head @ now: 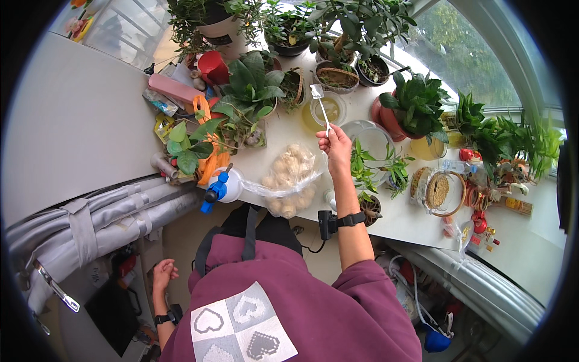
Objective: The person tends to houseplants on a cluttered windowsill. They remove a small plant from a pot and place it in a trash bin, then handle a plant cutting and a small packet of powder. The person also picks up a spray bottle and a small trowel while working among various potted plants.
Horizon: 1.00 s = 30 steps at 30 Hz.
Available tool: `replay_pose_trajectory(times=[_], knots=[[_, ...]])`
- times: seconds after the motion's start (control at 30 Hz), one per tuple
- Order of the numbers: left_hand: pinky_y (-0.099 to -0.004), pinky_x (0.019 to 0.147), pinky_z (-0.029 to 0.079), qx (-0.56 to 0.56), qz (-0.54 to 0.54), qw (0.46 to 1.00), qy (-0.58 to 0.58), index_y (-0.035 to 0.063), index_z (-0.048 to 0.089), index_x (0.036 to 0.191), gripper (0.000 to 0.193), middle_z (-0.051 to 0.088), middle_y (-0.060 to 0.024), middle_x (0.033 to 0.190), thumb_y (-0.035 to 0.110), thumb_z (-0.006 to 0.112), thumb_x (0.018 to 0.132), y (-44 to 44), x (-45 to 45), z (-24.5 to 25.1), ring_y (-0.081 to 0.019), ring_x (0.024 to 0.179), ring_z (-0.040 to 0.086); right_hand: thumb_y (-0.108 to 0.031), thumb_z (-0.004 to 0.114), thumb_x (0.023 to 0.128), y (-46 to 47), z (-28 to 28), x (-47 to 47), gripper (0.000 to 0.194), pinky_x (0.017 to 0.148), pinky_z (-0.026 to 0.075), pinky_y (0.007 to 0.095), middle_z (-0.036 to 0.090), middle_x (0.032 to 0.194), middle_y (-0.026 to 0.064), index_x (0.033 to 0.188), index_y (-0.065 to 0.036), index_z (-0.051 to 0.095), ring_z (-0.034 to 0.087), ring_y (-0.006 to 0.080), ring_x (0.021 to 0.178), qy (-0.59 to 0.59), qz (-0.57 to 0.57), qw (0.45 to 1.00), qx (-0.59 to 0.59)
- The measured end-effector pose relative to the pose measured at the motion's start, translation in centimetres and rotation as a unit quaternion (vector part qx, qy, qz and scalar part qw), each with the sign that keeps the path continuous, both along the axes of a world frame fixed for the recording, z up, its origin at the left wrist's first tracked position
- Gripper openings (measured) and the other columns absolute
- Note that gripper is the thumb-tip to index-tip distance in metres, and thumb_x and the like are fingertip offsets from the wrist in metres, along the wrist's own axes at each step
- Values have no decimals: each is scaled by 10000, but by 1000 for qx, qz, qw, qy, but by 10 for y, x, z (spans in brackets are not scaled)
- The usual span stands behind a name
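My right hand point(334, 142) grips the handle end of a small white plastic scoop point(324, 111). The scoop's flat head points away from me, above the rim of a clear round container point(309, 122) with yellowish liquid. Just right of that hand stands a large clear bowl point(377, 129), with leafy green sprigs point(364, 165) by its near side. Left of my forearm lies a knotted clear plastic bag point(289, 178) of pale tan lumps. Low at my left side hangs my left hand point(164, 274), away from the table, its fingers loosely bent and holding nothing.
A white spray bottle with a blue head point(218, 188) stands at the table's near left edge. Potted plants point(253, 81) crowd the back and left. To the right are a red-potted plant point(414, 106) and a small basket point(438, 191). Silver-wrapped pipes point(108, 226) run along the left.
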<state>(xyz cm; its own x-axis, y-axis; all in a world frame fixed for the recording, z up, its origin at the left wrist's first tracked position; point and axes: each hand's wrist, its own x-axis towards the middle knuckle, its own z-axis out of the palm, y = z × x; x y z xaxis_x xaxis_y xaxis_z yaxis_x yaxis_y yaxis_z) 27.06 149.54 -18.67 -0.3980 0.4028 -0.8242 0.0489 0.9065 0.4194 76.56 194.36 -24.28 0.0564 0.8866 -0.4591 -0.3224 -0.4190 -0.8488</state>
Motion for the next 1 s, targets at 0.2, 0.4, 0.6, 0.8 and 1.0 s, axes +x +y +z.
replay_pose_trajectory(times=[0.2,0.4,0.6,0.8,1.0], knots=[[-225,523,472,3,9,1000,1,29,597,1142,239,660,-61,779,163,526,957,-10,-4,0,-118,576,619,-116,426,1009,19,9,-24,269,604,490,215,670,876,89,1210,14,548,566,83,646,-4,25,1000,7],[-226,513,471,4,17,1000,0,24,592,1140,233,658,-59,769,158,527,960,-21,-16,-4,-117,571,617,-115,422,1010,52,15,-55,270,603,489,211,669,873,83,1217,12,539,560,81,640,-2,44,999,20],[-220,509,465,-8,45,999,4,37,596,1127,214,658,-48,761,153,523,962,-31,-29,-1,-112,564,616,-102,439,1007,86,17,-84,247,595,498,211,686,894,109,1206,0,544,576,85,634,16,28,999,35],[-216,511,463,-9,73,997,-5,49,603,1115,197,663,-40,767,146,521,965,-47,-37,-4,-108,560,617,-86,428,1003,87,2,-96,249,563,483,217,682,857,119,1206,16,528,572,88,613,40,14,999,34],[-214,513,461,-22,75,997,-4,49,601,1115,196,665,-43,770,143,516,966,-54,-43,-5,-109,562,619,-94,428,1003,55,-28,-91,250,556,488,228,681,855,125,1204,19,525,570,97,602,17,9,1000,-14]])
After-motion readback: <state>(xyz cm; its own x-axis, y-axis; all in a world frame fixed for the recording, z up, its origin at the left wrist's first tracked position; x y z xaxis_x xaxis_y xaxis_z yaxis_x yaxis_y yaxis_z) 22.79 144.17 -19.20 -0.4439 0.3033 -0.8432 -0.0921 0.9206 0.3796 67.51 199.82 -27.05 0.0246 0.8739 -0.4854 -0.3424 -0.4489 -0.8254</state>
